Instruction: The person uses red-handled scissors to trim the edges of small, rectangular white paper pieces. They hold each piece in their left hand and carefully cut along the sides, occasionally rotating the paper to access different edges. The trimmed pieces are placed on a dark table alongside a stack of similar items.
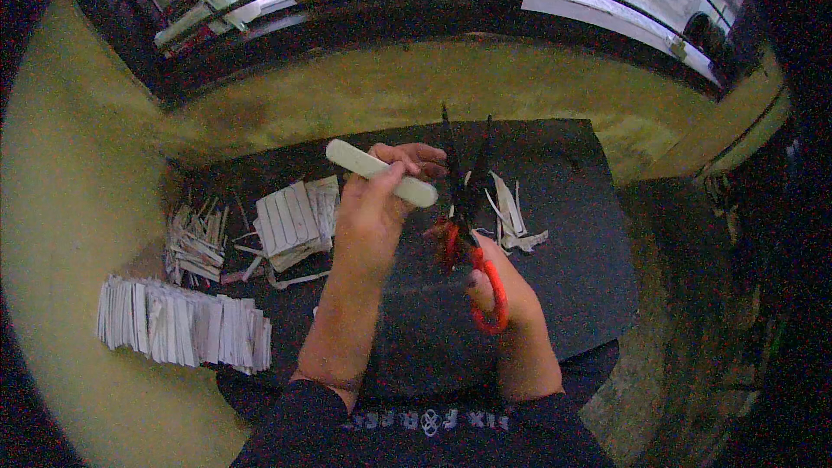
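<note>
your left hand (373, 208) holds a flat stick (381, 172) over the board (572, 234); scissors (468, 234) sit at its 3 o'clock in your right hand (498, 290); cut strips (511, 217) beyond at 1, strip stacks (182, 321) at 8

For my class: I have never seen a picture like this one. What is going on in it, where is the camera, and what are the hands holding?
There is no machine here, only a person's two bare hands. The single picture comes from a wide camera worn on the person's head, looking down, so straight edges bend near the rim. The left hand grips a pale flat strip. The right hand holds red-handled scissors with the dark blades open and pointing away. Below lies a black board, with cut pale scraps on it. To the left are a bundle of strips, loose offcuts and a long row of stacked strips.
</note>
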A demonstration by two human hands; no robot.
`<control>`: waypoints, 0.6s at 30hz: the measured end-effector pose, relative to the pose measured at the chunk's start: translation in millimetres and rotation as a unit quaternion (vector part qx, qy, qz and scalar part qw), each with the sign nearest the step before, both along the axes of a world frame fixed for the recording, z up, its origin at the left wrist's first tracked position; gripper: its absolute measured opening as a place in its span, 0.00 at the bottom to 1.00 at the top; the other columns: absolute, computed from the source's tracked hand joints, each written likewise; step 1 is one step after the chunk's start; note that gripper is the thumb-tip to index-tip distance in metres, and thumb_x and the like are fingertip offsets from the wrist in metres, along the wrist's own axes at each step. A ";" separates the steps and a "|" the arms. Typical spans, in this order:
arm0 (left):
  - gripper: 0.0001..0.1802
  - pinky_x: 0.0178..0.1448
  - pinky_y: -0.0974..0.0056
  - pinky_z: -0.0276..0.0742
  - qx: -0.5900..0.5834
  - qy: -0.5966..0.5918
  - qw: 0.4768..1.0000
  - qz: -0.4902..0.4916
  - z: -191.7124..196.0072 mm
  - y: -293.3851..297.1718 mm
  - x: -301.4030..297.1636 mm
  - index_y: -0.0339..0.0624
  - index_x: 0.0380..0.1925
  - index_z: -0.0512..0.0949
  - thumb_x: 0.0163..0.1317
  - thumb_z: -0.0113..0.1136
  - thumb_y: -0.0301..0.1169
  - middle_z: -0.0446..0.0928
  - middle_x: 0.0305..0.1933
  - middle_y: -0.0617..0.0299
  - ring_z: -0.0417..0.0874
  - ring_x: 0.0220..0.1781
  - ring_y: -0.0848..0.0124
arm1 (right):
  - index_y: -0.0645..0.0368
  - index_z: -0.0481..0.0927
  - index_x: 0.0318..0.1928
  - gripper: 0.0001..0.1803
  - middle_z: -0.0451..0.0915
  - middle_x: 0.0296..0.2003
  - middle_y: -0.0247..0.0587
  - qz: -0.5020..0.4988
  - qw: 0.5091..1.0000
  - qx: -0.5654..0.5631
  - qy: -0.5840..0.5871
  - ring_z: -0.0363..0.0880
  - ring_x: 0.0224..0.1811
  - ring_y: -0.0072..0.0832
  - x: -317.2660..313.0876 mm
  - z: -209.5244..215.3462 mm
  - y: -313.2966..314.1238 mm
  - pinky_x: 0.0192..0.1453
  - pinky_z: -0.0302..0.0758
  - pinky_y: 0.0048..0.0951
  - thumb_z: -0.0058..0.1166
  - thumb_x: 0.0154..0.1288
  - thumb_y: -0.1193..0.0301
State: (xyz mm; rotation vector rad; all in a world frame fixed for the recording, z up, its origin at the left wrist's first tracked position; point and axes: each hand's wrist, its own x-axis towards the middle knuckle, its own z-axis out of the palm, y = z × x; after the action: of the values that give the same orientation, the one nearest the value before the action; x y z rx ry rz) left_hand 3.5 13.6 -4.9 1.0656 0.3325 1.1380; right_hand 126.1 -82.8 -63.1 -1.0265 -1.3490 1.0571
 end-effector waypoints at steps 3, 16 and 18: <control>0.08 0.36 0.67 0.69 -0.039 -0.036 0.993 -0.108 -6.3 15.1 -8.7 0.39 0.28 0.67 0.55 0.42 0.32 0.72 0.36 0.54 0.74 0.35 0.68 | 0.65 0.64 0.48 0.35 0.71 0.40 0.42 0.013 0.997 -0.035 0.069 0.68 0.43 0.30 -1.7 -16.8 -6.7 0.49 0.64 0.29 0.45 0.50 0.47; 0.13 0.43 0.70 0.66 -0.002 0.197 0.960 -0.200 -3.9 20.0 -26.7 0.35 0.29 0.74 0.55 0.45 0.34 0.74 0.31 0.60 0.73 0.37 0.72 | 0.65 0.65 0.47 0.37 0.70 0.42 0.46 -0.016 1.000 -0.018 0.020 0.66 0.47 0.34 -0.5 -14.4 -13.4 0.53 0.60 0.31 0.36 0.52 0.43; 0.13 0.42 0.70 0.67 0.010 0.228 0.957 -0.180 -5.0 20.9 -28.3 0.35 0.31 0.74 0.56 0.44 0.34 0.74 0.32 0.60 0.74 0.36 0.72 | 0.66 0.66 0.47 0.43 0.71 0.40 0.44 -0.031 0.999 -0.021 0.019 0.67 0.44 0.32 -0.1 -15.9 -11.5 0.49 0.61 0.29 0.34 0.47 0.37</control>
State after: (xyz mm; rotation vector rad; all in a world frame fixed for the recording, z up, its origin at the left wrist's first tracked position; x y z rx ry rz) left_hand -24.8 34.4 -9.9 1.3428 0.4656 0.5632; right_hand 125.9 -94.3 -79.0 -1.0678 -1.2618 1.0573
